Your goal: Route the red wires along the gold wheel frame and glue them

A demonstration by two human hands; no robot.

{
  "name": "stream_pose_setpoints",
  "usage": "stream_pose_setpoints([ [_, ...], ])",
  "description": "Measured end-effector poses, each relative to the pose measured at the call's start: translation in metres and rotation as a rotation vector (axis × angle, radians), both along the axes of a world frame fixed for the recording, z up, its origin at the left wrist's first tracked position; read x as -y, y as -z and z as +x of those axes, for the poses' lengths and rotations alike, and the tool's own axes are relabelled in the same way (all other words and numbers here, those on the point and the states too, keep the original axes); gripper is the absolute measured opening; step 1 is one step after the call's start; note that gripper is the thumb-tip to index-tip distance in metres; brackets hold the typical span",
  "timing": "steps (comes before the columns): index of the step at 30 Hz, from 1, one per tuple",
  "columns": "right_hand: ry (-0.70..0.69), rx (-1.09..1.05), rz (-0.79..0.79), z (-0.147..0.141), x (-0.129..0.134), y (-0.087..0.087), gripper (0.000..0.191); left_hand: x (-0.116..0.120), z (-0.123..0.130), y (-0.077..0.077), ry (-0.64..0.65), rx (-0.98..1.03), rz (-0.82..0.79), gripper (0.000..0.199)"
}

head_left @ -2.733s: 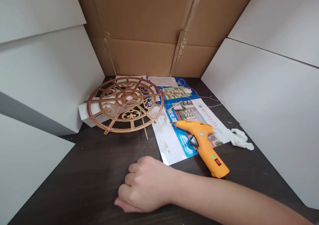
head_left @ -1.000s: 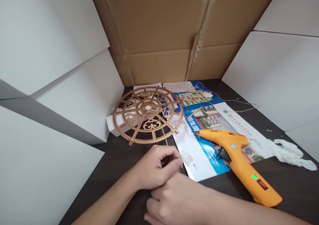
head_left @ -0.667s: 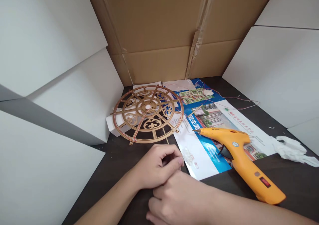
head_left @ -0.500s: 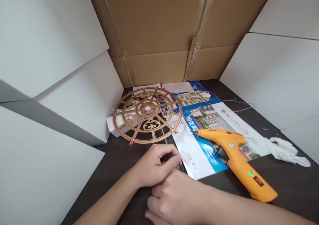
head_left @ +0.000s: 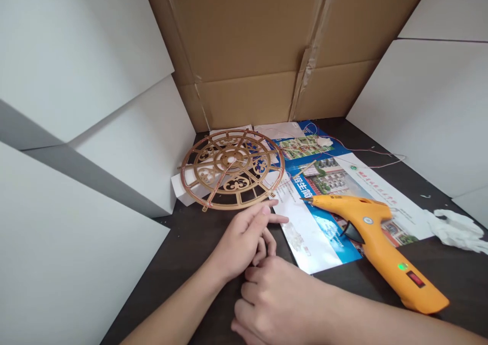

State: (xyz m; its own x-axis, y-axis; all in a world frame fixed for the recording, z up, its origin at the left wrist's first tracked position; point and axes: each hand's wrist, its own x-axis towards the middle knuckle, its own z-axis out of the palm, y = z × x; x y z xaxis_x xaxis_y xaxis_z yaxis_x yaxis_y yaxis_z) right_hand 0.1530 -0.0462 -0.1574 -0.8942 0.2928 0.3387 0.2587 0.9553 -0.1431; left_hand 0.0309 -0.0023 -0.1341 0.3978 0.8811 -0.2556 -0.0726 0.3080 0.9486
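My left hand [head_left: 249, 240] is over the dark table with its index and middle fingers stretched forward and its other fingers curled; I see nothing held in it. Just below, my right hand [head_left: 276, 299] is closed in a loose fist, its knuckles near the left hand's curled fingers. Beyond my left fingertips stands a round wooden openwork wheel [head_left: 236, 184], with scroll cut-outs and thin reddish wire along its rim and one spoke. To the right, an orange glue gun [head_left: 385, 243] lies on its side, nozzle to the left, with a green light lit. Neither hand touches it.
Printed leaflets [head_left: 331, 233] lie under the glue gun and beside the wheel. Thin wires [head_left: 366, 150] loop across the back right. A crumpled white tissue [head_left: 455, 228] is at the right. White panels [head_left: 125, 146] and a cardboard wall [head_left: 247, 98] enclose the table.
My left index and middle fingers have stretched out from a curled pose, and the left hand has lifted off the right a little. The camera view has shifted slightly; the glue gun and wheel stay put.
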Motion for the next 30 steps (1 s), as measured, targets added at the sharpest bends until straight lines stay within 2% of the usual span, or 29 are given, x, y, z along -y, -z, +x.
stream_pose_setpoints([
  [3,0.017,0.016,0.012,0.001,0.001,-0.002,0.032,-0.003,-0.002,-0.001,-0.047,0.123,-0.074,0.051],
  [10,0.011,0.054,-0.07,0.001,0.0,0.002,0.032,-0.015,-0.005,-0.001,-0.171,0.354,-0.237,0.036],
  [12,0.011,0.066,-0.09,0.001,0.0,0.002,0.032,-0.016,-0.005,0.0,-0.232,0.396,-0.222,0.028],
  [17,0.0,0.098,-0.117,0.001,0.0,-0.001,0.031,-0.014,-0.003,0.001,-0.339,0.384,-0.173,0.029],
  [25,0.009,0.087,-0.09,0.0,-0.002,0.003,0.033,-0.005,-0.001,0.005,-0.282,0.353,-0.022,0.046],
  [30,0.006,0.085,-0.087,0.001,-0.001,0.004,0.033,-0.002,-0.003,0.004,-0.265,0.295,0.036,0.038],
])
